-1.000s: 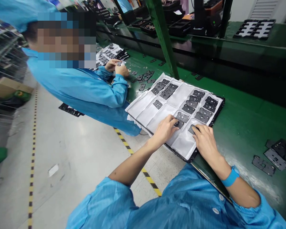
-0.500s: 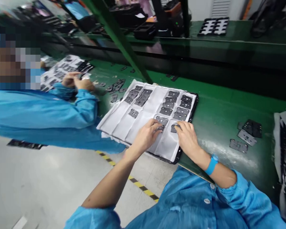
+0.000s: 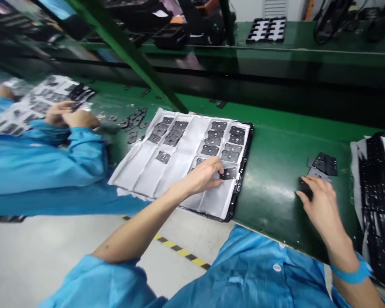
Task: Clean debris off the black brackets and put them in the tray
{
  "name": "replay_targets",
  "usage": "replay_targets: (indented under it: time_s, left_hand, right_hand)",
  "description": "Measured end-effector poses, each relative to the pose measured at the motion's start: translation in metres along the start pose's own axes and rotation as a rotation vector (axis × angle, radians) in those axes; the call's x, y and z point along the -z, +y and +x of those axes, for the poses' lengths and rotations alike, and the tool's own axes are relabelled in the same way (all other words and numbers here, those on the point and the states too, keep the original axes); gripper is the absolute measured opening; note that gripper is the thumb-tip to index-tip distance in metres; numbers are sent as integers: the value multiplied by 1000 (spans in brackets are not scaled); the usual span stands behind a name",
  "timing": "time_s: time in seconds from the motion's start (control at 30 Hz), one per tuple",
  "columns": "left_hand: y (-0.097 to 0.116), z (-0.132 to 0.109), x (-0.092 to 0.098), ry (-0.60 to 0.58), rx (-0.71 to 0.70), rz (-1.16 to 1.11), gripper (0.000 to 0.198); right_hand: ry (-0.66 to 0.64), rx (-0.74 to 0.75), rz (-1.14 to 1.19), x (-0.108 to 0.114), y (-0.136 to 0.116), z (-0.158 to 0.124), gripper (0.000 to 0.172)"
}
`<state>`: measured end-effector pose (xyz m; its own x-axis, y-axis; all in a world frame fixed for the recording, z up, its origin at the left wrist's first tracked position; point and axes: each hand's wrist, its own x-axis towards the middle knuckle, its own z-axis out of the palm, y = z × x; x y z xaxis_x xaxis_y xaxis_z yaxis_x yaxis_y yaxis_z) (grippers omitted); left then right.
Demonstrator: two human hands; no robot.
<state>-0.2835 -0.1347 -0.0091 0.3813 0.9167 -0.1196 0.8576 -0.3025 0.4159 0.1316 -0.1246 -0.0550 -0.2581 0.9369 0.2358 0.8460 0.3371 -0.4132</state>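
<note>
In front of me lies a tray (image 3: 250,133) lined with white sheet (image 3: 192,137) divided into compartments, with several thin dark grey plates with small cut-outs, such as one plate (image 3: 163,157), lying in it. My left hand (image 3: 203,175) is over the tray's near right part. Its fingertips and thumb close on the left end of a dark plate (image 3: 230,173) in the right-hand column. To the right, my right hand (image 3: 322,203) pinches another dark plate (image 3: 304,188) just above the green table. Beyond that hand lies a small pile of plates (image 3: 325,164).
At the left, a co-worker's hands (image 3: 72,115) work beside another sheet of plates (image 3: 40,102). Loose plates (image 3: 134,119) lie between the two trays. A green post (image 3: 128,55) slants up behind my tray. Dark stacked trays (image 3: 377,188) stand at the right edge.
My right hand has moved right from the tray to the loose plates and now grips one. My left hand has shifted to the plate in the right-hand column. The view has turned right.
</note>
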Motion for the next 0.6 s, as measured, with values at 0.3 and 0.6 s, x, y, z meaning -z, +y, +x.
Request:
replay_targets:
  time_s: [0.3,0.6]
  left_hand:
    - [19,14,14,-104,-71,223,28]
    - [33,22,22,-83,-37,408,13]
  right_hand:
    - [-45,40,-153,-6,41,-15,49]
    - [-38,3,-87,-13,59,-21,57]
